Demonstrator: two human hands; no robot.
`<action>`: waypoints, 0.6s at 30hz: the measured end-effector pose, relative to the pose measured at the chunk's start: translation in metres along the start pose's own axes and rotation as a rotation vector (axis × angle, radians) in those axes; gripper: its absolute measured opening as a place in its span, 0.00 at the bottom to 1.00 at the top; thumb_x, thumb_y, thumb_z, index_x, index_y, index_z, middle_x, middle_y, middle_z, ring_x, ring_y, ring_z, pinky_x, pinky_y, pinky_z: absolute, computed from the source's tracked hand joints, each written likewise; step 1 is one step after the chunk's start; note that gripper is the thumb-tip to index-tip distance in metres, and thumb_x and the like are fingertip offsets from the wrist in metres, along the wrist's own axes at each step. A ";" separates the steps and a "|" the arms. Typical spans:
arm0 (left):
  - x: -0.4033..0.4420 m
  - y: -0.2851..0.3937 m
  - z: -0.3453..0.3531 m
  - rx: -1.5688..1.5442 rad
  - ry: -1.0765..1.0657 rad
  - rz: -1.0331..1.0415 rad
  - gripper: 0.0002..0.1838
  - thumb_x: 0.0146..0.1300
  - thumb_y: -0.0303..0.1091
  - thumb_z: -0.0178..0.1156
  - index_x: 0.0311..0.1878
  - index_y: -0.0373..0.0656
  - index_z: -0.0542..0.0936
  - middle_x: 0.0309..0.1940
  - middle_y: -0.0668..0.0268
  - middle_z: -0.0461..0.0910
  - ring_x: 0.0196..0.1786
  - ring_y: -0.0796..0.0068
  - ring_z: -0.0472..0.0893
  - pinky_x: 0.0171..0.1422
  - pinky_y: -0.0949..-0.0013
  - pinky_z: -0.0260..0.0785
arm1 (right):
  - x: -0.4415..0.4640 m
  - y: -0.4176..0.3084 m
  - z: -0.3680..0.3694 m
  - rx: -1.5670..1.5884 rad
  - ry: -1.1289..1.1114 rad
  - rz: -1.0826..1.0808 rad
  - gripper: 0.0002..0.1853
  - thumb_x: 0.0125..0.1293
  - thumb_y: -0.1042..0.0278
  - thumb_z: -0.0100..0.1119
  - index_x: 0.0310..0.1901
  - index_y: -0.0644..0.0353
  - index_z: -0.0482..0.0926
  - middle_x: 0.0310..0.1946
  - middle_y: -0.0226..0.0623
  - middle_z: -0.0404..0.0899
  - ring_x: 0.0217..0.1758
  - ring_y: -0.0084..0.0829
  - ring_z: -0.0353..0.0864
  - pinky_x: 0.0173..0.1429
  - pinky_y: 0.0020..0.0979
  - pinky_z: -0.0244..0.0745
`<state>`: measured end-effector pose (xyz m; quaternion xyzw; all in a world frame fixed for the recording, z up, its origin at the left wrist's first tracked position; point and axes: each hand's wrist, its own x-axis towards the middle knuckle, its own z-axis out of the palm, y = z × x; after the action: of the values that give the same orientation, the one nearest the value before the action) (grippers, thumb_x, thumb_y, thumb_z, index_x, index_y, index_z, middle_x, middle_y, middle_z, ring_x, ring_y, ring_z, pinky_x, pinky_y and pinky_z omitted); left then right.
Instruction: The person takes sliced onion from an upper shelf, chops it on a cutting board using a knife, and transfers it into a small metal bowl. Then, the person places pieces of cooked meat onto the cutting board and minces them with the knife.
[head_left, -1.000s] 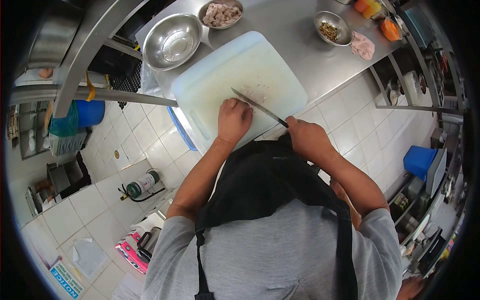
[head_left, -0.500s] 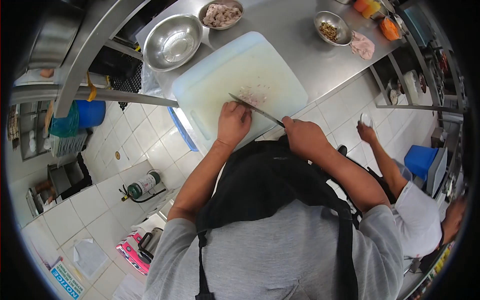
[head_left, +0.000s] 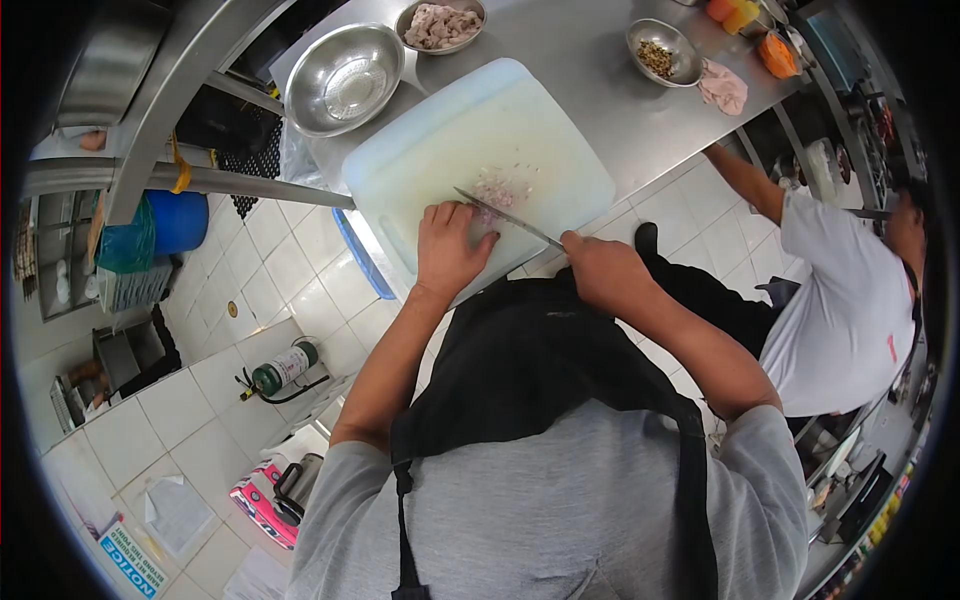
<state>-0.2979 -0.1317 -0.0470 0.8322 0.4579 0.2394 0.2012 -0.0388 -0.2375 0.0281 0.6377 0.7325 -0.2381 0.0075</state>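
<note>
My right hand [head_left: 607,270] grips the handle of a kitchen knife [head_left: 515,219]. Its blade points left across a pale cutting board [head_left: 420,150], low over finely chopped purplish-white bits that look like onion [head_left: 503,187]. My left hand [head_left: 452,250] is at the board's near side, close to the blade's tip, with fingers curled and thumb bent. Whatever lies between those fingers and thumb is mostly hidden.
Behind the board on the steel table [head_left: 560,50] stand a metal bowl [head_left: 345,80], a bowl of raw meat pieces [head_left: 441,27] and a bowl of brownish bits [head_left: 666,53]. A pink cloth [head_left: 722,87] lies nearby. Another person [head_left: 840,300] stands at my right.
My left hand has shifted slightly left, its thumb farther from the fingers. More chopped bits show around the blade. At right, the other person has moved closer to the table, arm stretched toward it.
</note>
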 end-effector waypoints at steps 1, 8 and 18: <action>0.001 -0.002 0.001 0.023 -0.034 0.003 0.19 0.58 0.37 0.80 0.50 0.41 0.87 0.48 0.58 0.83 0.56 0.48 0.79 0.65 0.50 0.74 | 0.002 0.000 0.000 0.005 -0.006 -0.002 0.15 0.69 0.76 0.58 0.57 0.64 0.77 0.34 0.50 0.88 0.39 0.55 0.91 0.44 0.54 0.84; -0.002 -0.005 0.007 -0.018 0.012 -0.001 0.15 0.58 0.35 0.79 0.47 0.42 0.88 0.47 0.58 0.84 0.53 0.49 0.80 0.62 0.50 0.74 | 0.003 -0.003 0.001 0.012 -0.038 -0.005 0.17 0.66 0.77 0.58 0.57 0.65 0.77 0.35 0.51 0.89 0.39 0.55 0.91 0.45 0.55 0.84; -0.005 -0.011 0.021 -0.021 0.099 0.055 0.06 0.60 0.30 0.74 0.38 0.42 0.88 0.38 0.61 0.83 0.49 0.51 0.80 0.56 0.50 0.73 | 0.000 -0.006 0.000 0.019 -0.042 0.001 0.15 0.70 0.76 0.57 0.56 0.65 0.77 0.35 0.53 0.89 0.39 0.56 0.91 0.46 0.55 0.85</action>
<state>-0.2952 -0.1327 -0.0712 0.8294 0.4419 0.2905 0.1803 -0.0448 -0.2375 0.0302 0.6330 0.7295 -0.2585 0.0171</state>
